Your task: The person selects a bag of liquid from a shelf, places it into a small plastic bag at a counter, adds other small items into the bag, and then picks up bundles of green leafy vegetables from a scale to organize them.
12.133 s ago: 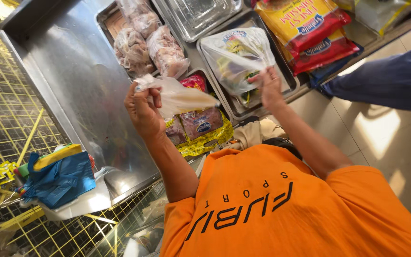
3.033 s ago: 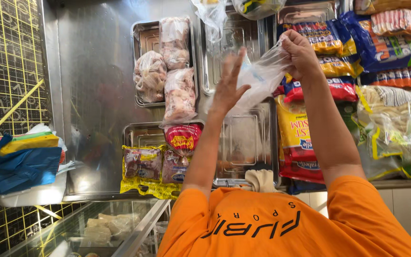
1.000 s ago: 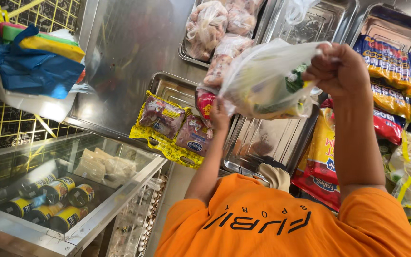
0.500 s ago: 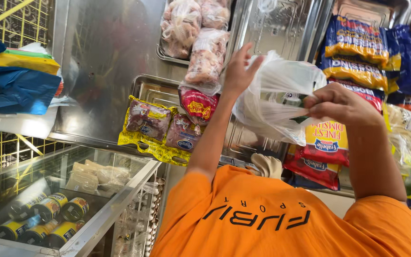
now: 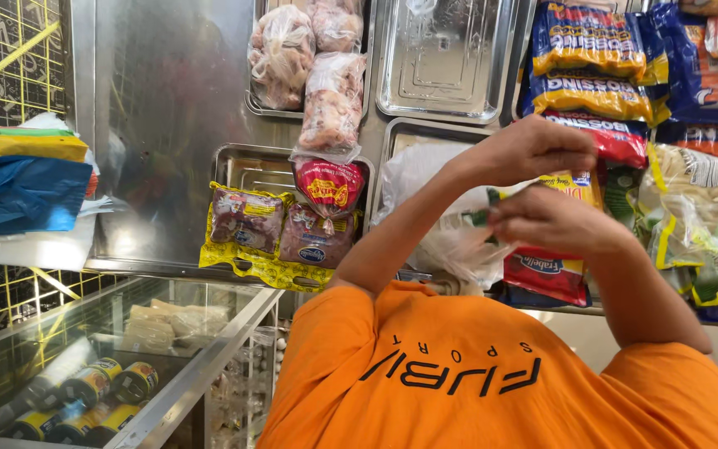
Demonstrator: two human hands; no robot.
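A clear plastic bag [image 5: 440, 245] with pale and green contents hangs in front of my orange shirt. My left hand [image 5: 533, 150] is closed over the bag's gathered top. Just below it, my right hand [image 5: 554, 220] pinches the same neck of the bag. The two hands almost touch. Behind the bag lies a steel tray [image 5: 425, 133] on the metal counter.
Bagged raw chicken [image 5: 330, 100] fills a tray at the back, beside an empty tray [image 5: 446, 58]. Yellow-edged meat packs [image 5: 247, 224] lie nearer. Stacked colourful packets [image 5: 592, 50] are on the right, folded blue and yellow bags [image 5: 18, 183] on the left. A glass case with cans [image 5: 85, 391] stands below.
My left hand, spread open beside the bag half a second ago, has closed on its top next to my right hand. The bag has come lower, toward my chest.
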